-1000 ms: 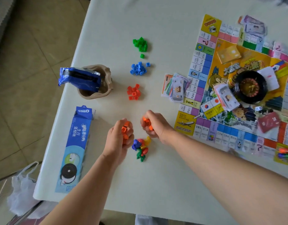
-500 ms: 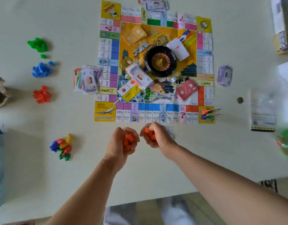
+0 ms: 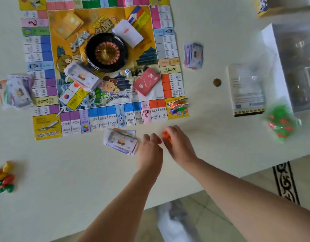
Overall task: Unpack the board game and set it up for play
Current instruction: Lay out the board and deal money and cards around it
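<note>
Game board lies flat on the table. Head view: just below its near edge, my right hand curls round orange pieces. My left hand shows only its back, so I cannot tell its grip.

A white table is taking up most of the view, and its near edge is running across the lower part. On its right half a small brown round thing is lying flat by itself; it is too blurred to say what it is. At the right edge of the table a big box-like thing with a white rim and a grey see-through top is lying. Below the table a beige tiled floor is showing. A rug with a black curly pattern is lying there on the right, and a blurred white shape is showing lower down.
</note>
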